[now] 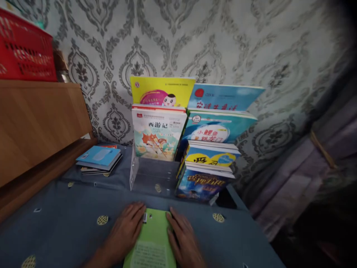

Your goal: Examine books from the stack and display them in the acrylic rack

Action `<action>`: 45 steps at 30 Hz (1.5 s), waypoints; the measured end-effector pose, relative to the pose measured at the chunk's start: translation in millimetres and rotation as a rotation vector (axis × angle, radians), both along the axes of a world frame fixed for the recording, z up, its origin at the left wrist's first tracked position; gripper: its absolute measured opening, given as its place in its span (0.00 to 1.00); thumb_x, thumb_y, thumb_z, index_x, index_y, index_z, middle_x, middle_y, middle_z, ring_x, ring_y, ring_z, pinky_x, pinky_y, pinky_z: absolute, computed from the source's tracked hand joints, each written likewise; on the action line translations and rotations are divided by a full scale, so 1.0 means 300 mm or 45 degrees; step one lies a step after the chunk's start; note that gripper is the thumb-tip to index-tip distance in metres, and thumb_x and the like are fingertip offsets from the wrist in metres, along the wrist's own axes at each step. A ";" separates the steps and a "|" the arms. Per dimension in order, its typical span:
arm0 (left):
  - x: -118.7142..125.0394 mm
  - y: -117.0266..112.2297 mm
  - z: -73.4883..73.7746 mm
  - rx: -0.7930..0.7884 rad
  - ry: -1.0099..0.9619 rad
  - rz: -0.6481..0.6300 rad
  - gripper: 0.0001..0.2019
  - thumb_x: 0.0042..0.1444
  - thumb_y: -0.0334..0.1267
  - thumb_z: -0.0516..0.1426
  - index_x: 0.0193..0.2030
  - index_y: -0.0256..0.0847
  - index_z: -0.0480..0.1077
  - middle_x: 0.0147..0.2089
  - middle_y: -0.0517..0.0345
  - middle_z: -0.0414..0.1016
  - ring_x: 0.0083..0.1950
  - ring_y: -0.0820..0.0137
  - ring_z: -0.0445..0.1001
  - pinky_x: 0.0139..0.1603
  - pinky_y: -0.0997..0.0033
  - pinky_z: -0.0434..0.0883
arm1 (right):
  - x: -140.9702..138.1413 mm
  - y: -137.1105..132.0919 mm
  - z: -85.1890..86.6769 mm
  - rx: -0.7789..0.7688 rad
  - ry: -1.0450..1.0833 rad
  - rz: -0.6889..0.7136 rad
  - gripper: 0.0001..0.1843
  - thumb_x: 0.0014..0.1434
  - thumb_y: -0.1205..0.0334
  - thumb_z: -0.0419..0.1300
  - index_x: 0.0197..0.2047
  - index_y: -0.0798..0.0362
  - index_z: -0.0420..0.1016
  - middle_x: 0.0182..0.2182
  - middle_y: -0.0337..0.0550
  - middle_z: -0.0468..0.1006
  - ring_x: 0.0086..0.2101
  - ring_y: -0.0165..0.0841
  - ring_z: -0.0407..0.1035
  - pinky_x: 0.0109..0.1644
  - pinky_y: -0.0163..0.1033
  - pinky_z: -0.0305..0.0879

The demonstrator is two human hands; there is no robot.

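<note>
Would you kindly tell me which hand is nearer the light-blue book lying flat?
Left. The left hand is in front and to the right of the light-blue book; the right hand is farther right, across the green book.

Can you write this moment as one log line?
left hand: at left edge of green book | right hand: at its right edge | transparent stand: beyond them, holding upright books
</note>
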State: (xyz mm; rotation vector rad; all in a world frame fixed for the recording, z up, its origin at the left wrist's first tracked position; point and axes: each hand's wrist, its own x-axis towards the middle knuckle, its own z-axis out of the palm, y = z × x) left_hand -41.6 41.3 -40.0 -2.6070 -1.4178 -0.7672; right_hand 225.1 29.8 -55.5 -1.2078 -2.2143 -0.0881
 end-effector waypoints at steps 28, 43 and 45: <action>-0.003 0.002 0.098 -0.031 0.114 0.098 0.15 0.67 0.33 0.50 0.53 0.40 0.75 0.56 0.49 0.76 0.56 0.62 0.73 0.58 0.62 0.70 | -0.112 -0.070 0.240 -0.373 -0.286 -0.173 0.20 0.71 0.62 0.49 0.62 0.52 0.72 0.64 0.50 0.70 0.62 0.39 0.64 0.65 0.45 0.58; -0.016 -0.031 0.143 -0.034 0.125 -0.004 0.14 0.66 0.36 0.51 0.49 0.40 0.78 0.50 0.50 0.79 0.50 0.62 0.74 0.53 0.60 0.70 | -0.081 -0.062 0.224 -0.329 -0.202 -0.101 0.14 0.68 0.65 0.53 0.47 0.57 0.79 0.47 0.53 0.81 0.49 0.41 0.70 0.57 0.42 0.60; 0.006 -0.025 0.150 -0.072 0.132 -0.061 0.14 0.66 0.36 0.51 0.51 0.41 0.77 0.52 0.50 0.79 0.51 0.62 0.74 0.54 0.59 0.70 | -0.078 -0.058 0.221 -0.333 -0.177 -0.090 0.14 0.67 0.66 0.53 0.47 0.57 0.79 0.47 0.53 0.81 0.49 0.40 0.70 0.57 0.43 0.60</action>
